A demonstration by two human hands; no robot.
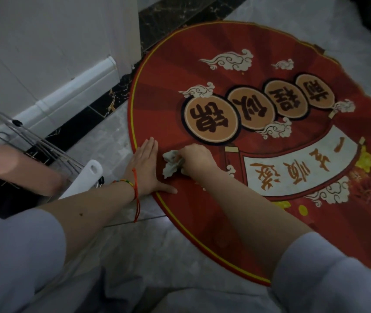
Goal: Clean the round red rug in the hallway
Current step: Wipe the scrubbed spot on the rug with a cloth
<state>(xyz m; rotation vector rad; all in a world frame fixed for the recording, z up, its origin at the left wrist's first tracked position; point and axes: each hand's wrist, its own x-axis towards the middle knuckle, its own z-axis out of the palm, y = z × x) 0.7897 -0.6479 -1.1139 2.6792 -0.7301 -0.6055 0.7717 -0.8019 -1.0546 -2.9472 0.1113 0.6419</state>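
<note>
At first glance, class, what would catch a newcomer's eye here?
The round red rug with its cloud patterns and big characters fills the right of the floor. At its near-left edge the left hand presses flat while the right hand holds a crumpled cloth against it. A wire rack stands far left by the wall.

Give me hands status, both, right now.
Left hand: open, fingers straight, pressing flat on the red rug near its edge.
Right hand: closed, gripping a crumpled cloth against the rug.
</note>
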